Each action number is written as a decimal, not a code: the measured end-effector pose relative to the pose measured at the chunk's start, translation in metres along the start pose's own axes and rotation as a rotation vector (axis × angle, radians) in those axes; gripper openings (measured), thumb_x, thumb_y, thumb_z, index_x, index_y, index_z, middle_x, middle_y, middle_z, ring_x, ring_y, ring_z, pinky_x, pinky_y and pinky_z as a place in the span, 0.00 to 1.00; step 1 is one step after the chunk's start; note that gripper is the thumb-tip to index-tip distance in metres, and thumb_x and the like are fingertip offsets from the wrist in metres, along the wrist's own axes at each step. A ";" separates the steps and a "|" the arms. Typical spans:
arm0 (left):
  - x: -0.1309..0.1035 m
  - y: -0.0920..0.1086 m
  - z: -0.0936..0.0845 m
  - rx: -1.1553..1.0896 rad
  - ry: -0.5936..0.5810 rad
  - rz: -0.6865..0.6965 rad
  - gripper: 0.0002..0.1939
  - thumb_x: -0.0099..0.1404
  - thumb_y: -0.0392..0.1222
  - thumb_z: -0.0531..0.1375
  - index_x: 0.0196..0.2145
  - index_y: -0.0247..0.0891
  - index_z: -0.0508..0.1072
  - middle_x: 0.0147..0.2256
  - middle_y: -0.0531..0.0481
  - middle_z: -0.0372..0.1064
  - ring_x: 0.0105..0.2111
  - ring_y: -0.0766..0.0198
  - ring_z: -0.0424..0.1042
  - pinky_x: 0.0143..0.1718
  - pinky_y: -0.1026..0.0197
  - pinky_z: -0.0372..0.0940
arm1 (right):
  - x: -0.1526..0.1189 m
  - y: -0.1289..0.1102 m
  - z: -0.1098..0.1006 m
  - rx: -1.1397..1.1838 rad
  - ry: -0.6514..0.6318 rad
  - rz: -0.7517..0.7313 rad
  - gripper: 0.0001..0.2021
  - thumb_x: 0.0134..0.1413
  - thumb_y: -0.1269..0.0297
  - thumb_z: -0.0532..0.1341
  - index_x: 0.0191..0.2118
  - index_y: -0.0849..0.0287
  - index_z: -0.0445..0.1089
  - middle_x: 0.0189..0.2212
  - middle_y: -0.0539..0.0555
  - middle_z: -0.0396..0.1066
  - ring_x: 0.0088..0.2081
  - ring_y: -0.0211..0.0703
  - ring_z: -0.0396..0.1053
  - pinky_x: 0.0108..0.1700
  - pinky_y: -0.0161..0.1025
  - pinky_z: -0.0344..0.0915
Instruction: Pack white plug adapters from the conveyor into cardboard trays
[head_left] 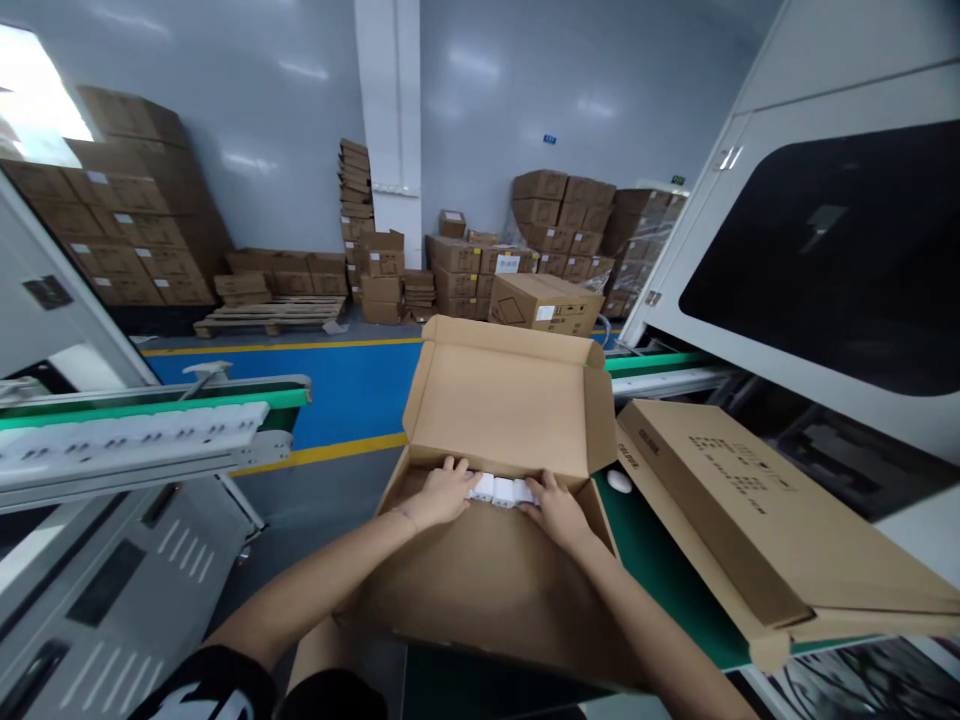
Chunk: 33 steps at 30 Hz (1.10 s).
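Observation:
An open cardboard box point(480, 590) lies in front of me with its lid point(506, 400) tilted back. Inside, against the far wall, is a row of small white rounded blocks point(504, 491); their exact kind is too small to make out. My left hand point(444, 493) closes on the left end of the row. At the right end, my right hand point(559, 510) presses in with its fingers, so the blocks are squeezed between both hands. Parts of the end blocks are hidden by my fingers.
On the right, another cardboard box point(757, 500) and a white round object point(619, 481) rest on the green work surface point(652, 570). To the left, a conveyor point(281, 440) carries a row of white pieces point(142, 435). A machine point(817, 250) stands at right; stacked cartons point(142, 220) line the wall.

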<state>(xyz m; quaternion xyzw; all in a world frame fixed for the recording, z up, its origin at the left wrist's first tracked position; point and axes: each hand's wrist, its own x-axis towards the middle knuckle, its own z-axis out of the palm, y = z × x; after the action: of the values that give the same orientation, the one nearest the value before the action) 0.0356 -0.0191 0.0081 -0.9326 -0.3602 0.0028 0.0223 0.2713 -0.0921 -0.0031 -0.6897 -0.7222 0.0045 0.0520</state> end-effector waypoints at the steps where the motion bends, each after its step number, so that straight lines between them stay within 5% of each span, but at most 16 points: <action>1: -0.002 -0.001 0.000 -0.009 -0.014 0.004 0.31 0.60 0.45 0.57 0.60 0.47 0.56 0.50 0.39 0.59 0.48 0.42 0.59 0.36 0.50 0.66 | -0.001 -0.001 0.000 -0.019 -0.008 -0.004 0.20 0.57 0.58 0.57 0.55 0.53 0.63 0.52 0.61 0.59 0.45 0.51 0.67 0.46 0.43 0.63; 9: -0.022 0.002 0.008 -0.043 -0.076 -0.029 0.34 0.59 0.46 0.57 0.62 0.48 0.53 0.55 0.37 0.56 0.52 0.39 0.56 0.40 0.47 0.65 | -0.017 -0.014 0.001 -0.169 -0.025 -0.061 0.17 0.58 0.61 0.56 0.53 0.55 0.63 0.48 0.60 0.64 0.42 0.52 0.69 0.38 0.41 0.65; 16: -0.020 -0.012 -0.006 -0.070 0.039 0.055 0.34 0.59 0.63 0.55 0.56 0.39 0.61 0.48 0.38 0.65 0.50 0.45 0.61 0.47 0.44 0.60 | -0.014 -0.029 -0.004 -0.219 -0.002 0.111 0.34 0.55 0.45 0.55 0.61 0.63 0.53 0.47 0.66 0.65 0.40 0.56 0.70 0.34 0.44 0.66; 23: 0.005 -0.027 0.013 -0.021 0.044 0.229 0.29 0.55 0.67 0.57 0.38 0.36 0.70 0.35 0.42 0.71 0.40 0.53 0.69 0.38 0.57 0.63 | 0.013 -0.016 -0.004 -0.152 -0.021 -0.328 0.23 0.55 0.45 0.56 0.46 0.60 0.64 0.43 0.60 0.68 0.47 0.53 0.65 0.39 0.41 0.65; 33: 0.005 -0.023 0.038 0.062 0.156 0.284 0.30 0.60 0.67 0.49 0.38 0.36 0.70 0.32 0.43 0.74 0.31 0.53 0.74 0.25 0.57 0.66 | 0.018 -0.012 0.048 0.008 0.111 -0.405 0.16 0.58 0.48 0.52 0.39 0.55 0.66 0.37 0.57 0.70 0.40 0.50 0.70 0.31 0.39 0.67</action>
<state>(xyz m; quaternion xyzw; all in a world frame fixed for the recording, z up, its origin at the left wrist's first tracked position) 0.0231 0.0024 -0.0286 -0.9704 -0.2216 -0.0552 0.0784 0.2552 -0.0719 -0.0487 -0.5293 -0.8422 -0.0410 0.0942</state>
